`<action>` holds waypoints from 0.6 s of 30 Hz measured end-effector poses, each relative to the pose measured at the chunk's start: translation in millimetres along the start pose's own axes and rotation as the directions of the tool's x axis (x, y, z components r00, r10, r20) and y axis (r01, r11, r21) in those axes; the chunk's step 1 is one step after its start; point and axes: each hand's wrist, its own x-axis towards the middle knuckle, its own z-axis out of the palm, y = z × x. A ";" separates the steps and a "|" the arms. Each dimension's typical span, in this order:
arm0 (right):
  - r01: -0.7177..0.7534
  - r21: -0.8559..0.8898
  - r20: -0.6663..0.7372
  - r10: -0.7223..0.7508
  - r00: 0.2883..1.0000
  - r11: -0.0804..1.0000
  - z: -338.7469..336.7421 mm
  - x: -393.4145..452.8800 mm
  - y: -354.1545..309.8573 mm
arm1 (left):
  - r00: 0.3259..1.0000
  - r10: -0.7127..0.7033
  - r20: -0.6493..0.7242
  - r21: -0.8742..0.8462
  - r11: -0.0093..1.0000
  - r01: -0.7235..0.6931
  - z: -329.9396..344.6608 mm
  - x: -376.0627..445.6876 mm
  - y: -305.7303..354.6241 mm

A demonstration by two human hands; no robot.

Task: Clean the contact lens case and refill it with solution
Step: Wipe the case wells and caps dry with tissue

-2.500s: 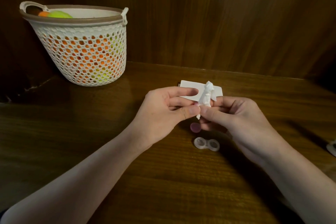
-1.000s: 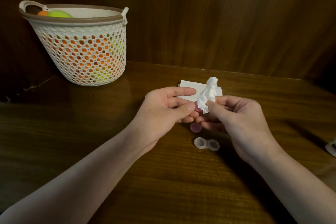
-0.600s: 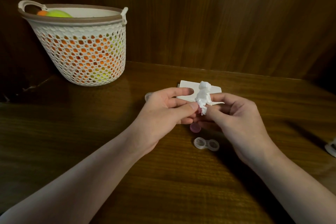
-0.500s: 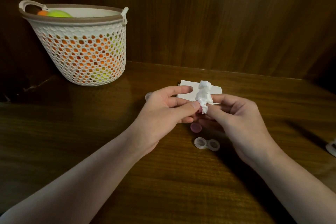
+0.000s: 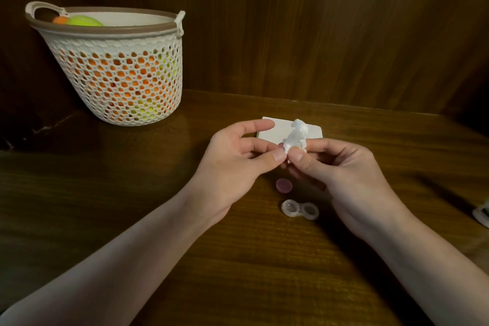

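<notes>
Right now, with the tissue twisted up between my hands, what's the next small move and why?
Probably finish twisting the tissue inside the small pink cap pinched by your left hand, then set it beside the other pink cap. Your right hand pinches the tissue against it, and the clear case lies open, seemingly unfilled.

There are two hands, a left hand (image 5: pixel 232 164) and a right hand (image 5: pixel 341 169). One scrunched white tissue (image 5: pixel 295 137) sits between them. One clear lens case (image 5: pixel 300 209) with two cups lies on the desk (image 5: pixel 132 193). One pink cap (image 5: pixel 284 184) lies there, and a bit of another pink thing shows between the fingers. One white folded tissue (image 5: pixel 275 132). One basket (image 5: pixel 119 66) at the desk's far left corner.
</notes>
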 end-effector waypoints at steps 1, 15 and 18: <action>-0.032 0.055 0.010 0.032 0.999 0.998 -0.8 0.4 -1.0 | 1.000 -0.001 0.023 -0.027 1.000 0.002 -0.6 -0.2 0.6; -0.038 0.056 0.075 0.034 0.997 0.998 0.2 -2.7 -5.9 | 0.995 -0.074 0.064 -0.099 0.992 0.080 -2.4 2.5 -4.1; -0.050 0.070 0.064 0.046 0.997 0.996 0.1 -3.2 -7.9 | 0.995 -0.054 0.079 -0.074 0.995 0.060 -1.9 1.5 -2.5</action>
